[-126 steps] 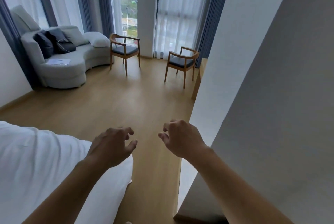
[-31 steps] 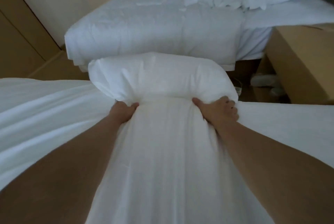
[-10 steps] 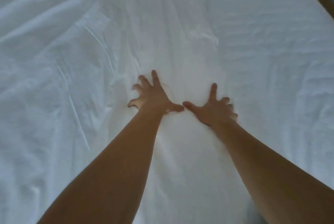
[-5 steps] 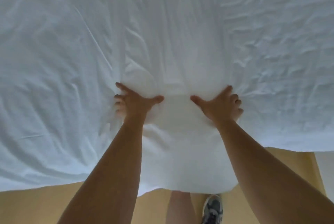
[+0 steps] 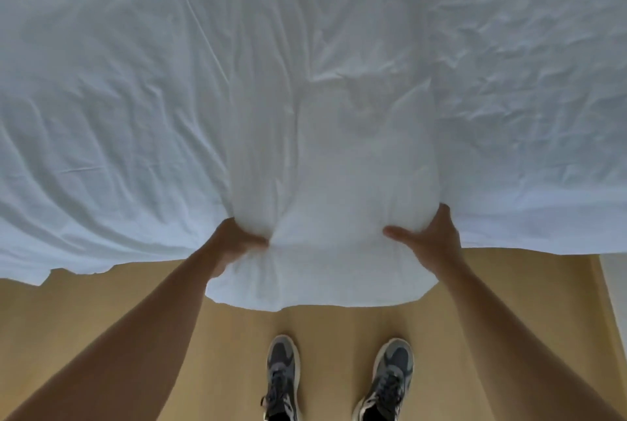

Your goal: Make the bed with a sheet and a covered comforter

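Observation:
A white cover (image 5: 129,108) lies wrinkled across the whole bed. Down its middle runs a thicker padded strip, the comforter (image 5: 342,190), whose rounded end hangs over the bed's near edge. My left hand (image 5: 230,244) grips the left side of that end, thumb on top and fingers tucked under the fabric. My right hand (image 5: 431,240) grips its right side, thumb across the top and fingers wrapped round the bulge. The bed's sheet and mattress are hidden under the white fabric.
Light wooden floor (image 5: 101,312) shows below the bed's edge. My two grey sneakers (image 5: 281,376) stand on it just in front of the overhanging comforter end. A pale wall strip (image 5: 615,285) is at the right edge.
Both hands slid back along the padded strip from the middle of the bed to its near end and closed on it. The view tilted down, showing floor and both shoes.

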`<act>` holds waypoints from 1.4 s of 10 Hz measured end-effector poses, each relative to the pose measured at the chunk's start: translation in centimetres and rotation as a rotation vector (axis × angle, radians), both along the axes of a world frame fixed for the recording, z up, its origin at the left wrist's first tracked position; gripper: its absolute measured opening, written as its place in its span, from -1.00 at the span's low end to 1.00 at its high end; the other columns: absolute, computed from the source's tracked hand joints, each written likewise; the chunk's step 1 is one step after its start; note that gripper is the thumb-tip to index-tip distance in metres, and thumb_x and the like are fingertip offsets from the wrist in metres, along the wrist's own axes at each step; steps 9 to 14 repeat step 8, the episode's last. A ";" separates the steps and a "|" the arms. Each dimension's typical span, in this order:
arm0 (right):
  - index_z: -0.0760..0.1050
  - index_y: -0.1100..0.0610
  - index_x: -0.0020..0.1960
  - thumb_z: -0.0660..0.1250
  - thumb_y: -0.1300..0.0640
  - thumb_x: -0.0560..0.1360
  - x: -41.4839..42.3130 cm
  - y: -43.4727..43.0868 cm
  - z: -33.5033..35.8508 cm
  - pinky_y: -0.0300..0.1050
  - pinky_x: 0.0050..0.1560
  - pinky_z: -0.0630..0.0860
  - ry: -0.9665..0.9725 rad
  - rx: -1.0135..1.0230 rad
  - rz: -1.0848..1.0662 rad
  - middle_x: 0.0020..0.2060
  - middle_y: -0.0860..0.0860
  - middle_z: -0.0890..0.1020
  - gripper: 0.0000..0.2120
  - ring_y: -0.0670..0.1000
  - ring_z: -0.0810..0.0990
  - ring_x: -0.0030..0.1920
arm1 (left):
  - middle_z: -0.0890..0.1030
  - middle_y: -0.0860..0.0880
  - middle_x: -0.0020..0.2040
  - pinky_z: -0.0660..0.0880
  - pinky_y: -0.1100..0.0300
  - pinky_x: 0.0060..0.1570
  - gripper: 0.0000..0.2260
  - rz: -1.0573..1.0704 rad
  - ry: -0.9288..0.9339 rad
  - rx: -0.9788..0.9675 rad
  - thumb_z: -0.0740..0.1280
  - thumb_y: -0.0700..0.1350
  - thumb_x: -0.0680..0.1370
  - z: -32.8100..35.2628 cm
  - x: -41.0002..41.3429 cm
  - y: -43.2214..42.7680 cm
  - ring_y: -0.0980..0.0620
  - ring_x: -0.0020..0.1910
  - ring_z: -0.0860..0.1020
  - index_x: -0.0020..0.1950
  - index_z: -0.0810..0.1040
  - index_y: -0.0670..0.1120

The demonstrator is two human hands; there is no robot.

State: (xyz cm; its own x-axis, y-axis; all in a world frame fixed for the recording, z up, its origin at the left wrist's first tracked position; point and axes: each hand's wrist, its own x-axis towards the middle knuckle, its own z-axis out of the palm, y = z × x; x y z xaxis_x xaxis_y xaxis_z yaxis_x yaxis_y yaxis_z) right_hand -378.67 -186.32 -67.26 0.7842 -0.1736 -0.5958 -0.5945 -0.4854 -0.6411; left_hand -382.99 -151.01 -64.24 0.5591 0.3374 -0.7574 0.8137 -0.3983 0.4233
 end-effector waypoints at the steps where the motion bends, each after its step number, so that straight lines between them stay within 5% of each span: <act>1: 0.42 0.12 0.29 0.61 -0.09 0.30 -1.3 -0.6 -2.3 0.04 0.06 0.51 -0.010 -0.075 0.004 0.08 0.05 0.60 -0.31 0.20 0.57 0.16 | 0.65 -0.17 0.00 0.52 0.02 -0.11 -0.47 -0.093 -0.010 0.365 0.52 -0.07 0.24 -1.8 -2.4 1.0 -0.26 0.05 0.61 0.17 0.54 -0.15; 2: 0.26 0.17 0.42 0.55 0.01 0.31 -1.6 0.1 -2.3 0.24 0.25 0.39 -0.270 -0.356 0.057 0.37 0.20 0.39 -0.21 0.32 0.36 0.36 | 0.42 -0.21 0.34 0.37 -0.18 0.17 -0.30 -0.081 -0.369 0.763 0.43 -0.25 0.25 -2.2 -4.4 0.7 -0.32 0.26 0.41 0.38 0.36 -0.13; 3: 0.04 0.06 0.61 0.47 -0.31 0.25 -1.8 3.4 -0.2 0.38 0.44 0.08 -0.669 -0.607 0.453 0.60 0.20 -0.02 0.11 0.32 -0.02 0.58 | 0.05 -0.19 0.62 0.10 -0.34 0.44 -0.05 -0.433 -0.741 0.760 0.44 -0.11 0.24 -1.5 -3.2 -2.2 -0.31 0.56 0.08 0.60 0.15 -0.02; 4: -0.20 -0.06 0.63 0.39 -0.54 0.12 0.8 8.1 -0.4 0.55 0.39 -0.13 -0.652 -0.802 0.784 0.60 0.16 -0.24 0.32 0.38 -0.22 0.56 | -0.34 -0.03 0.62 -0.02 -0.52 0.39 0.19 -0.822 -0.498 0.766 0.49 0.37 0.22 -2.8 0.1 -3.3 -0.27 0.59 -0.28 0.62 -0.21 0.21; 5: -0.26 -0.06 0.62 0.46 -0.48 0.15 2.1 11.4 -3.0 0.66 0.32 -0.01 -0.510 -0.942 0.790 0.60 0.16 -0.23 0.34 0.41 -0.22 0.55 | -0.41 -0.03 0.59 0.12 -0.57 0.31 0.25 -0.821 -0.334 0.892 0.53 0.35 0.26 -6.1 1.5 -2.9 -0.31 0.58 -0.29 0.57 -0.37 0.21; 7: -0.40 -0.02 0.58 0.38 -0.40 0.35 2.3 13.6 -1.7 0.63 0.34 0.00 -0.277 -0.963 0.784 0.58 0.15 -0.30 0.20 0.40 -0.24 0.54 | -0.39 -0.04 0.60 0.06 -0.54 0.35 0.12 -0.838 -0.182 0.795 0.51 0.08 0.44 -4.3 2.3 -3.0 -0.32 0.57 -0.27 0.57 -0.39 0.16; 8: -0.19 0.00 0.63 0.38 -0.29 0.45 0.3 13.5 3.6 0.38 0.47 0.16 -0.201 -0.716 0.795 0.62 0.12 -0.11 0.02 0.25 -0.08 0.59 | -0.16 0.01 0.65 0.08 -0.37 0.47 -0.09 -0.839 -0.163 0.489 0.47 0.12 0.48 1.6 1.2 -2.9 -0.19 0.61 -0.17 0.63 -0.06 0.15; 14: -0.19 0.00 0.63 0.38 -0.29 0.45 0.3 13.5 3.6 0.38 0.47 0.16 -0.201 -0.716 0.795 0.62 0.12 -0.11 0.02 0.25 -0.08 0.59 | -0.16 0.01 0.65 0.08 -0.37 0.47 -0.09 -0.839 -0.163 0.489 0.47 0.12 0.48 1.6 1.2 -2.9 -0.19 0.61 -0.17 0.63 -0.06 0.15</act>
